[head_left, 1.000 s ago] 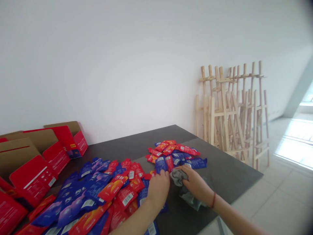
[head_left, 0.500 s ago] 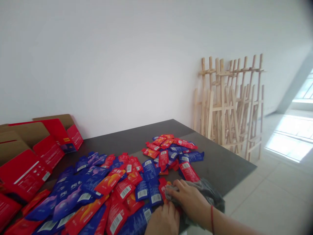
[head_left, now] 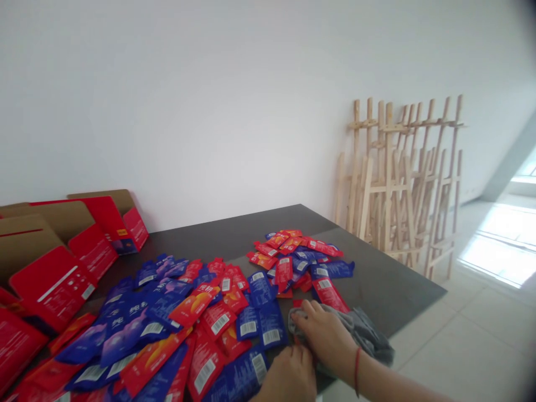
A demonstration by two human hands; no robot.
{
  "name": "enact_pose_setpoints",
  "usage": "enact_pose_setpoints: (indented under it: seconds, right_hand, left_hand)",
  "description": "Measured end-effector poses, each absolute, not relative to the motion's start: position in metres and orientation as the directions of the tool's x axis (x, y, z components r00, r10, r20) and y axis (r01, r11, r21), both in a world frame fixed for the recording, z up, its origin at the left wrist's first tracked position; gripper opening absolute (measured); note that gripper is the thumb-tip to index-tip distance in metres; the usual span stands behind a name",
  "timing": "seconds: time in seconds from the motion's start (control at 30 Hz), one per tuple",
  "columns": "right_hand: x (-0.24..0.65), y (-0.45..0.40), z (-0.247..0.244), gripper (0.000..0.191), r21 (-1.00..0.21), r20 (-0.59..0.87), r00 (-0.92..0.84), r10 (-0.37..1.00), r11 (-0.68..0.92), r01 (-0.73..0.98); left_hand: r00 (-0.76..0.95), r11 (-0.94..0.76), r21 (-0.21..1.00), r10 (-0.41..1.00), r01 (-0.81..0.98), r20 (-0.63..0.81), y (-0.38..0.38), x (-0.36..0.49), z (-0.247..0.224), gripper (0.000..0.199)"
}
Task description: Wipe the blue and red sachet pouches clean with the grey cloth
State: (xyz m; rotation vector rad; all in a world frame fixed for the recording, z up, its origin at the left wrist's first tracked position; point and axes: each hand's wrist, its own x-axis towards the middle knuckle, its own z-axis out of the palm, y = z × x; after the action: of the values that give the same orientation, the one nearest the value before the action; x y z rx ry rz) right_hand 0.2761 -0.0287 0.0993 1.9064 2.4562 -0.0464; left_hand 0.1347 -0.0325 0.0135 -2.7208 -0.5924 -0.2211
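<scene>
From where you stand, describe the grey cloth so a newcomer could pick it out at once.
Start at the dark table by the white wall and go to its near edge, on the right. There, partly under the right hand and close to the left hand, is the cloth. It is grey and crumpled, while its neighbours are printed red or blue packets.

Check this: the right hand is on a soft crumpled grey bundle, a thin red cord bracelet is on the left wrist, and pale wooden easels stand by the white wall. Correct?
Not quite: the head view shows the thin red bracelet on the right wrist. The right hand is on the grey bundle and easels stand by the wall.
</scene>
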Motion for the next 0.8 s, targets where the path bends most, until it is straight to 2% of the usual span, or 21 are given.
enact_pose_setpoints:
  seconds: [0.13, 0.27, 0.33, 0.4, 0.5, 0.6, 0.67, 0.7, 0.8]
  right_hand:
    - [0.278, -0.009, 0.101, 0.038, 0.0, -0.01, -0.146, 0.989, 0.146, 0.989]
    - [0.287, -0.017, 0.101, 0.036, -0.087, -0.021, -0.176, 0.984, 0.173, 0.981]
    - [0.296, -0.025, 0.098, 0.035, -0.209, -0.027, -0.205, 0.978, 0.195, 0.958]
    - [0.309, -0.028, 0.095, 0.036, -0.404, -0.007, -0.209, 0.978, 0.189, 0.895]
    - [0.33, -0.02, 0.091, 0.043, -0.714, 0.064, -0.125, 0.99, 0.133, 0.687]
    - [0.346, -0.009, 0.088, 0.044, -0.867, 0.12, -0.028, 0.992, 0.119, 0.484]
    - [0.351, -0.006, 0.087, 0.045, -0.91, 0.135, 0.003, 0.991, 0.123, 0.396]
    - [0.351, -0.006, 0.086, 0.046, -0.923, 0.135, 0.008, 0.991, 0.123, 0.364]
    - [0.347, -0.009, 0.086, 0.049, -0.929, 0.127, -0.023, 0.992, 0.127, 0.346]
  left_hand:
    - [0.896, -0.837, -0.328, 0.377, 0.438, 0.236, -0.035, 0.135, 0.022, 0.017]
    - [0.858, -0.814, -0.275, 0.47, 0.512, 0.206, -0.038, 0.144, 0.032, 0.019]
    - [0.833, -0.802, -0.224, 0.527, 0.553, 0.169, -0.039, 0.149, 0.035, 0.021]
    - [0.807, -0.786, -0.184, 0.575, 0.591, 0.134, -0.04, 0.154, 0.04, 0.025]
    - [0.78, -0.763, -0.164, 0.61, 0.625, 0.137, -0.036, 0.159, 0.054, 0.037]
    - [0.775, -0.763, -0.136, 0.614, 0.632, 0.15, -0.024, 0.159, 0.076, 0.051]
    - [0.739, -0.743, -0.038, 0.657, 0.668, 0.151, -0.014, 0.157, 0.091, 0.064]
    - [0.708, -0.723, 0.053, 0.687, 0.689, 0.162, -0.01, 0.156, 0.098, 0.07]
    - [0.591, -0.614, 0.428, 0.781, 0.663, 0.204, -0.007, 0.153, 0.106, 0.066]
